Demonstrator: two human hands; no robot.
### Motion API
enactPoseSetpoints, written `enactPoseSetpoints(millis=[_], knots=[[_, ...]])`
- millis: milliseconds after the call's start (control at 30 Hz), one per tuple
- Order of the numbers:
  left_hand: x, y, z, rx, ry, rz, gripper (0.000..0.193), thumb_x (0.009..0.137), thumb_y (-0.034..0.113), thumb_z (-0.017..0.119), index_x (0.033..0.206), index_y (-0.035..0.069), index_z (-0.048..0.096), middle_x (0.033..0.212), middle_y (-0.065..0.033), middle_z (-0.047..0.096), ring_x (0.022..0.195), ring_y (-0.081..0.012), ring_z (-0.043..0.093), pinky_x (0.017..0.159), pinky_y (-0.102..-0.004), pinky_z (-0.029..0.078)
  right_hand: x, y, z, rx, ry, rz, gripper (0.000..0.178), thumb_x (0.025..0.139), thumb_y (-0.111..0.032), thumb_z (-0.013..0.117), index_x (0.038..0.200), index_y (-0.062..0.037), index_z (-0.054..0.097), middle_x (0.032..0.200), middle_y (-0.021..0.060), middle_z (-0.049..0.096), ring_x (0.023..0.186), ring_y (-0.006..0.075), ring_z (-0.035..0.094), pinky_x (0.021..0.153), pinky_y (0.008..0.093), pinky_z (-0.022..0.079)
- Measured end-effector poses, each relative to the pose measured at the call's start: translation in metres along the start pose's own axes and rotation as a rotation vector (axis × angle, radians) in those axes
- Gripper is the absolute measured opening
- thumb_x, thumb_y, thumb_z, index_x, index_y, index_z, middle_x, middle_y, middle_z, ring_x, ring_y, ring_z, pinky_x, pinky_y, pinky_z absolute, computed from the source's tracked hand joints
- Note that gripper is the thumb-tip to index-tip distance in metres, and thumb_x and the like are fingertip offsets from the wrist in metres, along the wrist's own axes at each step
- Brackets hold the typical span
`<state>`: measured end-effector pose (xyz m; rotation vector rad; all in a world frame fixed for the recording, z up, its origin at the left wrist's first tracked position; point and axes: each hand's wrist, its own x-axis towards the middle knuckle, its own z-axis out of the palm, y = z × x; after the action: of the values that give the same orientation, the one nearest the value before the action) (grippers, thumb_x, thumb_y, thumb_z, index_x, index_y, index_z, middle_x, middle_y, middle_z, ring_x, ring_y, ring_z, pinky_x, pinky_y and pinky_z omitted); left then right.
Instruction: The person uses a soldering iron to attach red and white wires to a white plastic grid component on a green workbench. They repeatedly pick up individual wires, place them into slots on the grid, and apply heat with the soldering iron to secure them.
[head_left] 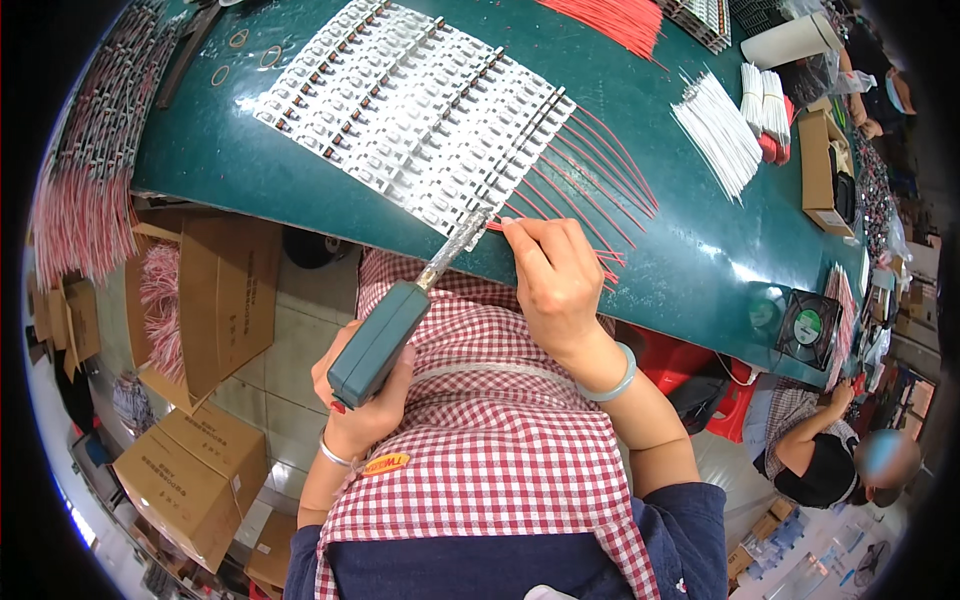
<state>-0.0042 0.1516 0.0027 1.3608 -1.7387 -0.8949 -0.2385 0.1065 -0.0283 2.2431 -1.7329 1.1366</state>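
My left hand (385, 405) grips the dark green soldering gun (378, 345) by its body. Its long metal tip points up and to the right, resting at the near corner of a white panel (400, 110) of small parts in rows. My right hand (557, 285) pinches a red wire between thumb and forefinger, just right of the tip. Several more red wires (632, 165) trail from the panel's right edge across the table. The exact joint under the tip is too small to make out.
On the green table (690, 260) lie a red wire bundle (610, 25), white wires (720, 135) and a small fan (808, 328). Wired strips (85, 220) hang over its left end. Cartons (190, 490) stand below left. A co-worker (810, 450) sits at the right.
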Motion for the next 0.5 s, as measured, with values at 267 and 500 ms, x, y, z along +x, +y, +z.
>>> enactPoseSetpoints(millis=[267,500], knots=[[0.0040,0.0020,0.0048,-0.017,-0.010,-0.002,0.018,0.074,-0.004,0.074,0.092,-0.005,0.068,0.087,-0.0116,0.068,0.069,-0.0191,0.066,0.062,-0.0277,0.052,-0.0005,-0.0011,-0.0001,-0.012,-0.004,0.004,0.027,0.072,0.008,0.073,0.098,0.0011,0.071,0.086,0.0092,0.066,0.076,0.0236,0.062,0.063,0.0336,0.052],[0.0040,0.0032,0.0034,-0.025,-0.001,-0.006,0.018,0.073,-0.003,0.074,0.091,-0.005,0.068,0.084,-0.0125,0.067,0.067,-0.0202,0.065,0.061,-0.0285,0.052,-0.0011,-0.0021,-0.0007,-0.021,-0.009,0.015,0.027,0.072,0.008,0.073,0.098,0.0007,0.071,0.086,0.0092,0.066,0.076,0.0236,0.062,0.063,0.0339,0.052]])
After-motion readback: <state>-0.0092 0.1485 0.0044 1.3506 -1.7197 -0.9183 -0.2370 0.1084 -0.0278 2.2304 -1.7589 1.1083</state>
